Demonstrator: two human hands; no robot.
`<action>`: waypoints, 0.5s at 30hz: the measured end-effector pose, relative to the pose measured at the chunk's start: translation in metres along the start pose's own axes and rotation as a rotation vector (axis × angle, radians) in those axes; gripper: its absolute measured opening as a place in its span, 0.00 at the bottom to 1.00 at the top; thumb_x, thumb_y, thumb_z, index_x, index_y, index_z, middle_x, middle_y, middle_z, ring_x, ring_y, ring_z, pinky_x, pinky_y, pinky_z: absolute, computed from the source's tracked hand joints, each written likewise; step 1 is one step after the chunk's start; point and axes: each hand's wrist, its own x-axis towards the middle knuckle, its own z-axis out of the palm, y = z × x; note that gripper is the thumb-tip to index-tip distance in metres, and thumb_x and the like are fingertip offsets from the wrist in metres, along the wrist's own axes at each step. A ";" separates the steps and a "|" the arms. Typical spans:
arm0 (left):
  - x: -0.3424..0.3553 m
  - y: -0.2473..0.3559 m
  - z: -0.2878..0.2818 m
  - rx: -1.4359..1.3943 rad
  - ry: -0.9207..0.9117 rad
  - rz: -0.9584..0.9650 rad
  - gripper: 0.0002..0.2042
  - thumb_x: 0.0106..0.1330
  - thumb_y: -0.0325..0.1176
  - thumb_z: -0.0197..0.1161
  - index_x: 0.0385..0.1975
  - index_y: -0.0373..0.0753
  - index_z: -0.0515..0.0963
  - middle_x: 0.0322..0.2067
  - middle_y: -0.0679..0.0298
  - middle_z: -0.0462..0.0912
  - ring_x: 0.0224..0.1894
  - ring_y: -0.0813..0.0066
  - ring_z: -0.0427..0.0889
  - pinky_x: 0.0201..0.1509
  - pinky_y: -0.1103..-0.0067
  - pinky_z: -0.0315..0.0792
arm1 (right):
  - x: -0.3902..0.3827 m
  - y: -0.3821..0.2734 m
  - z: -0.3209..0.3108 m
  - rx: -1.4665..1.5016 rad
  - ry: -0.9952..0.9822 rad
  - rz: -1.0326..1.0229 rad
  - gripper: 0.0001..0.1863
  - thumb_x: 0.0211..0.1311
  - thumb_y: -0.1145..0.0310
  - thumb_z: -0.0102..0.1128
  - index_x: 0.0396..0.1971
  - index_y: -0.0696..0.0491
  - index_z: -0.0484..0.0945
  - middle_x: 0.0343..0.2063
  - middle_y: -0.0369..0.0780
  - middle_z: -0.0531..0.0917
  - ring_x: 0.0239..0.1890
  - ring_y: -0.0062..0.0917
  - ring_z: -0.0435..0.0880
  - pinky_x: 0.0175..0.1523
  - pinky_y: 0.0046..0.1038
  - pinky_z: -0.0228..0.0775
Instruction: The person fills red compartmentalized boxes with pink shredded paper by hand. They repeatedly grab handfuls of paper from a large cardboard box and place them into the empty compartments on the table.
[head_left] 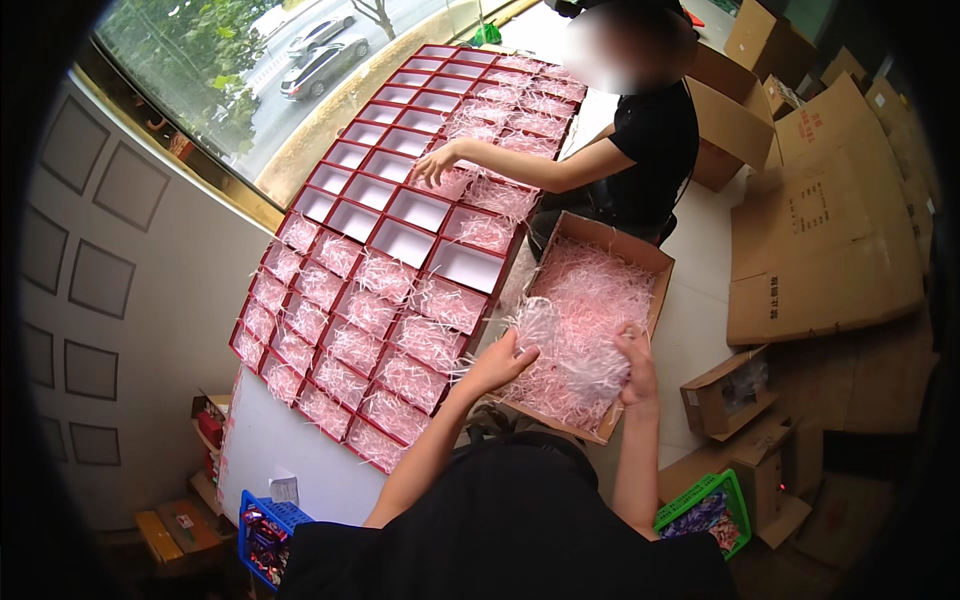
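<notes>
My left hand (500, 362) and my right hand (635, 368) hold a loose clump of pink and white shredded paper (568, 352) between them, fingers curled into it, above an open cardboard box (640, 252) full of the same shreds. To the left lies a long table covered with many red-rimmed white gift boxes (418, 210). The near boxes hold pink shreds (385, 335); several in the middle are bare white inside. Across the cardboard box, another person in black reaches a hand (435, 165) over the far boxes.
Flattened cardboard sheets (825, 230) and open cartons (735, 120) lie on the floor at right. A small open carton (728, 390) and a green basket (708, 510) sit at lower right, a blue basket (262, 535) at lower left. A window (250, 80) runs along the table's far side.
</notes>
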 end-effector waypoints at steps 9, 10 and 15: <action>-0.009 0.015 0.025 -0.868 -0.340 0.019 0.22 0.56 0.36 0.53 0.49 0.34 0.58 0.42 0.65 0.66 0.42 0.80 0.65 0.45 0.82 0.60 | 0.020 0.031 0.035 -0.491 -0.101 -0.074 0.08 0.54 0.66 0.50 0.30 0.53 0.67 0.19 0.30 0.71 0.19 0.07 0.66 0.21 0.09 0.56; -0.008 0.013 0.026 -0.872 -0.331 0.029 0.21 0.55 0.35 0.53 0.48 0.35 0.59 0.39 0.66 0.67 0.39 0.81 0.65 0.42 0.83 0.61 | 0.021 0.030 0.033 -0.621 -0.114 -0.120 0.09 0.54 0.65 0.51 0.30 0.54 0.67 0.20 0.30 0.72 0.19 0.08 0.66 0.21 0.09 0.55; -0.007 -0.005 0.016 -0.638 -0.326 -0.006 0.14 0.52 0.27 0.51 0.40 0.35 0.66 0.32 0.68 0.70 0.33 0.84 0.66 0.36 0.85 0.63 | 0.022 0.011 0.026 -0.759 -0.087 -0.085 0.06 0.53 0.70 0.50 0.31 0.54 0.68 0.12 0.25 0.65 0.15 0.06 0.56 0.19 0.10 0.45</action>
